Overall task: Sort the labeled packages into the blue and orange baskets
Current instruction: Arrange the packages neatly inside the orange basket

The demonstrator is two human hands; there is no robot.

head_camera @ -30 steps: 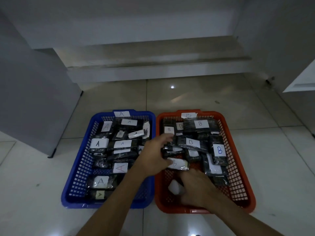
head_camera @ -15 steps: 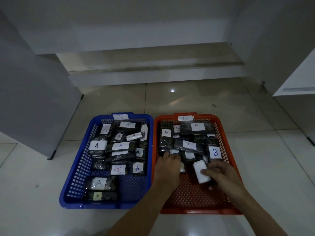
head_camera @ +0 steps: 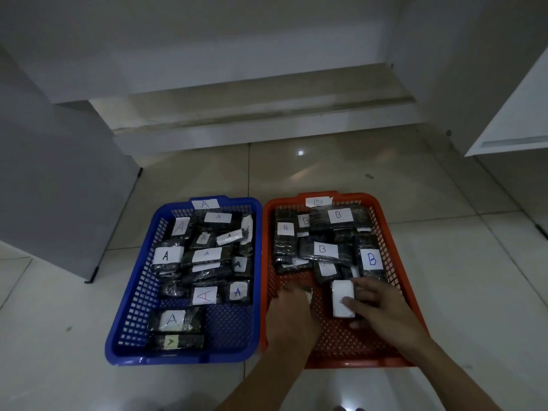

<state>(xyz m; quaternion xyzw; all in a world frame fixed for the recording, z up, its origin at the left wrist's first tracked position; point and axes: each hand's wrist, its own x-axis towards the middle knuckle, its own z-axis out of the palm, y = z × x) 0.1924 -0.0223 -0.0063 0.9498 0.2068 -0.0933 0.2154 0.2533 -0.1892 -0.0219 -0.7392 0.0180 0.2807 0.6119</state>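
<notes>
The blue basket (head_camera: 130, 304) on the left holds several black wrapped packages with white "A" labels (head_camera: 206, 255). Beside it, the orange basket (head_camera: 396, 262) has several "B" packages (head_camera: 323, 250) piled in its far half. Both my hands are inside the orange basket's near half. My left hand (head_camera: 292, 315) curls down over a package (head_camera: 309, 293); only its shiny edge shows. My right hand (head_camera: 382, 310) grips a white-labelled package (head_camera: 341, 296), thumb across the label, just above the basket floor.
The baskets sit side by side on a pale tiled floor (head_camera: 474, 292). A step (head_camera: 252, 126) runs along the wall behind them. A grey panel (head_camera: 59, 188) stands at the left and a white cabinet (head_camera: 519, 114) at the right.
Both hands have come nearer within the orange basket. The right hand has brought its white-labelled package down toward the basket floor, with the label now facing up.
</notes>
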